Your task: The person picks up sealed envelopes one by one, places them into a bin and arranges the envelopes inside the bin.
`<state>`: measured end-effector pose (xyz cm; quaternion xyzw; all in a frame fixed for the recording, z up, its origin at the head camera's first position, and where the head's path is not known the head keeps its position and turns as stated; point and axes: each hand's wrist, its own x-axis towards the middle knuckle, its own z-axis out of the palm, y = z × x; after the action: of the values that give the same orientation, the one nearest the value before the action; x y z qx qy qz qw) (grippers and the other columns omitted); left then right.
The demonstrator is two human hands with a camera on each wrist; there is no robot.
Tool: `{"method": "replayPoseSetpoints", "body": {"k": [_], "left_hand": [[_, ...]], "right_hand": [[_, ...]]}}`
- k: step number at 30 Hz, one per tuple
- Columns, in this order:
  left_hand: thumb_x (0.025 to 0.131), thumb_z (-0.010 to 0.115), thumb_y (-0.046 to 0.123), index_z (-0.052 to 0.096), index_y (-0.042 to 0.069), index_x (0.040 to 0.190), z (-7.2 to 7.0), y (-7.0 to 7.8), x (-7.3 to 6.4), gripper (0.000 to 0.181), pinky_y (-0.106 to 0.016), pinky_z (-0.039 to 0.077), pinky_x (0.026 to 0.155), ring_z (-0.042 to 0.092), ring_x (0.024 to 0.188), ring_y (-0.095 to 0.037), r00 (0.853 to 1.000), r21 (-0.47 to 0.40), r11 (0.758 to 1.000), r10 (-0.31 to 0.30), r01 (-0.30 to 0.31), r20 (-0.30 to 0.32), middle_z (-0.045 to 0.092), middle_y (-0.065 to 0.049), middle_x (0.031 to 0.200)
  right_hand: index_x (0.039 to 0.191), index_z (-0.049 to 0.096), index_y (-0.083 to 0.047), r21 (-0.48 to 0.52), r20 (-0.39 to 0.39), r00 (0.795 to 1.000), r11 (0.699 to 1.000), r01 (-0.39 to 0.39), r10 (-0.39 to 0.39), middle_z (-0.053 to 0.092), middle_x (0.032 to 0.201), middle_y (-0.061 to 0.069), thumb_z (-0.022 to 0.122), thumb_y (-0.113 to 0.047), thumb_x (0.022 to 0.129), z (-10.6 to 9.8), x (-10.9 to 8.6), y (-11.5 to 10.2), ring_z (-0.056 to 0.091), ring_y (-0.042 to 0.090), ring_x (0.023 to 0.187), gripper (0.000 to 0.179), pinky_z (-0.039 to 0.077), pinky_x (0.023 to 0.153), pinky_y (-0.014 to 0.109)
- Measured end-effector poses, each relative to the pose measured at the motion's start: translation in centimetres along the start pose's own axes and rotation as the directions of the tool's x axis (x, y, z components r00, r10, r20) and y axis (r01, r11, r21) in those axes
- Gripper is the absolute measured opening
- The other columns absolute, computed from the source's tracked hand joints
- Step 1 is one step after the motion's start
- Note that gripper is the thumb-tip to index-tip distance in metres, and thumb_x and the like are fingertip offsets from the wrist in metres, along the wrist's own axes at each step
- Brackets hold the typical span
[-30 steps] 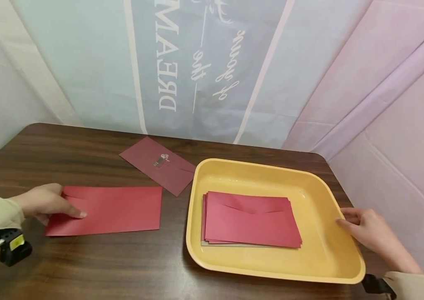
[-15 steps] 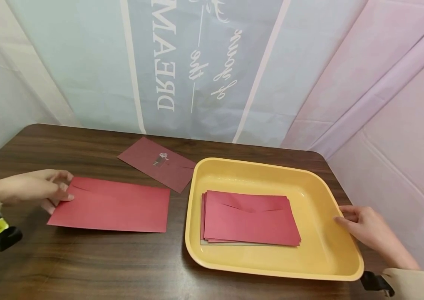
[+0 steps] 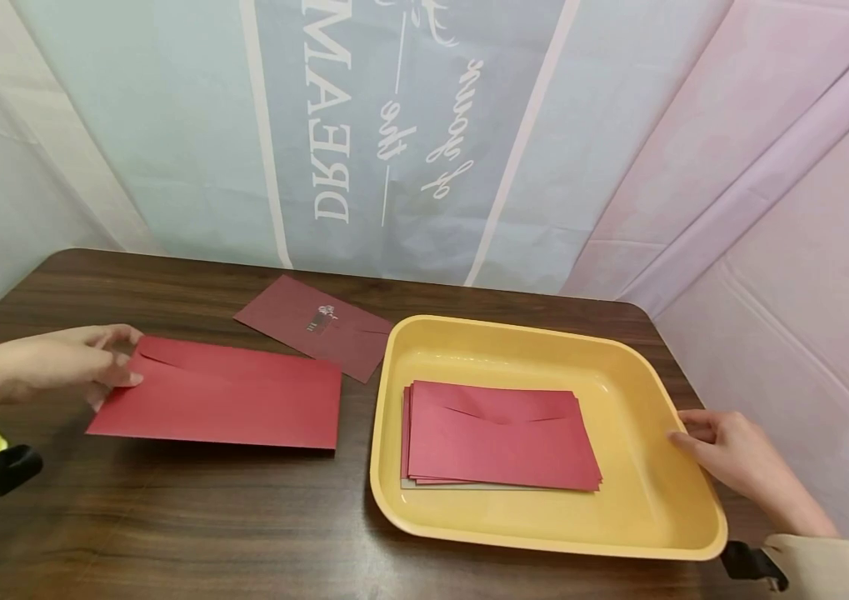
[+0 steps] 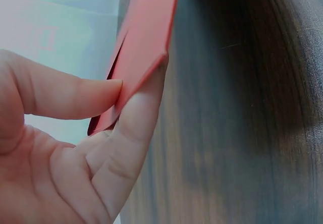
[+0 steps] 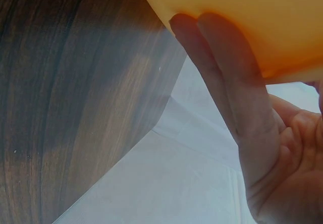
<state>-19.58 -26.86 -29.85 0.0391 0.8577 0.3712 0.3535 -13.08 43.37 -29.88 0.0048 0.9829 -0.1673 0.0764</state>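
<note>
My left hand [image 3: 72, 362] pinches the left end of a red envelope [image 3: 232, 396], thumb on top and fingers beneath, as the left wrist view also shows on the envelope [image 4: 144, 37]. The envelope is lifted off the table, with a shadow under its near edge. On the right, my right hand [image 3: 739, 458] grips the right rim of a yellow tray [image 3: 649, 508], thumb inside and fingers against the outer wall, seen in the right wrist view. A stack of red envelopes [image 3: 502, 450] lies inside the tray toward its left side.
A darker maroon envelope [image 3: 349, 337] with a small printed emblem lies near the back of the brown wooden table [image 3: 259, 525], its right corner close to the tray. A printed cloth backdrop [image 3: 394, 150] hangs behind, and pale pink cloth [image 3: 806, 292] stands at the right.
My left hand has shifted left and away from me and raised the red envelope off the table; its right end now overlaps the maroon envelope. The right hand keeps its hold on the tray.
</note>
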Motion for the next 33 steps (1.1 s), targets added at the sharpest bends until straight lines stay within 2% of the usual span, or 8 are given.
{"method": "replayPoseSetpoints", "body": {"k": [7, 14, 18, 23, 30, 33], "left_hand": [[0.096, 0.048, 0.019, 0.015, -0.016, 0.131, -0.1, 0.7, -0.3, 0.059, -0.034, 0.049, 0.072, 0.060, 0.078, -0.018, 1.000, 0.023, 1.000, 0.015, -0.014, -0.020, 0.060, -0.005, 0.101], [0.095, 0.050, 0.019, 0.014, -0.015, 0.131, 0.5, 1.3, 0.0, 0.060, -0.032, 0.053, 0.075, 0.062, 0.087, -0.015, 0.997, -0.045, 0.996, 0.070, -0.072, -0.030, 0.059, -0.009, 0.107], [0.095, 0.051, 0.016, 0.015, -0.013, 0.132, 1.3, 2.0, 0.1, 0.060, -0.033, 0.053, 0.073, 0.061, 0.087, -0.011, 0.994, -0.092, 0.990, 0.104, -0.108, -0.043, 0.057, -0.010, 0.110], [0.094, 0.053, 0.014, 0.017, -0.008, 0.132, 2.7, 3.4, 0.3, 0.056, -0.035, 0.053, 0.071, 0.062, 0.083, -0.014, 0.987, -0.160, 0.974, 0.158, -0.161, -0.032, 0.058, -0.010, 0.110], [0.093, 0.056, 0.013, 0.022, -0.005, 0.131, 4.6, 5.6, 0.6, 0.054, -0.037, 0.053, 0.071, 0.063, 0.078, -0.021, 0.983, -0.218, 0.958, 0.181, -0.185, -0.037, 0.060, -0.011, 0.108], [0.093, 0.056, 0.011, 0.022, -0.005, 0.131, 5.2, 6.5, 0.8, 0.054, -0.039, 0.054, 0.070, 0.064, 0.080, -0.022, 0.980, -0.266, 0.944, 0.196, -0.196, -0.025, 0.060, -0.012, 0.108]], "right_hand": [[0.118, 0.058, 0.016, 0.002, -0.003, 1.000, 1.000, 0.003, -0.003, 0.072, 0.091, 0.022, 0.062, -0.019, 0.091, 0.0, 0.0, 0.1, 0.067, 0.008, 0.066, 0.044, 0.048, 0.062, 0.020], [0.119, 0.057, 0.014, -0.003, 0.009, 1.000, 1.000, -0.007, 0.007, 0.072, 0.092, 0.021, 0.061, -0.023, 0.092, 0.1, 0.0, 0.3, 0.068, 0.011, 0.069, 0.047, 0.048, 0.063, 0.022], [0.119, 0.058, 0.014, -0.005, 0.009, 1.000, 1.000, -0.009, 0.009, 0.072, 0.093, 0.021, 0.061, -0.024, 0.092, 0.1, 0.1, 0.3, 0.068, 0.011, 0.070, 0.046, 0.047, 0.063, 0.021], [0.118, 0.059, 0.014, -0.003, -0.001, 1.000, 1.000, 0.000, 0.000, 0.072, 0.091, 0.021, 0.061, -0.022, 0.092, 0.1, 0.0, 0.2, 0.067, 0.008, 0.068, 0.044, 0.047, 0.063, 0.021], [0.118, 0.058, 0.015, 0.007, 0.000, 1.000, 1.000, 0.000, 0.000, 0.072, 0.091, 0.021, 0.061, -0.020, 0.092, 0.1, -0.1, 0.1, 0.067, 0.006, 0.067, 0.044, 0.047, 0.063, 0.020], [0.119, 0.057, 0.015, 0.014, 0.005, 1.000, 1.000, 0.000, 0.000, 0.072, 0.091, 0.022, 0.061, -0.020, 0.092, 0.0, 0.0, 0.2, 0.067, 0.009, 0.067, 0.045, 0.048, 0.062, 0.021]]}}
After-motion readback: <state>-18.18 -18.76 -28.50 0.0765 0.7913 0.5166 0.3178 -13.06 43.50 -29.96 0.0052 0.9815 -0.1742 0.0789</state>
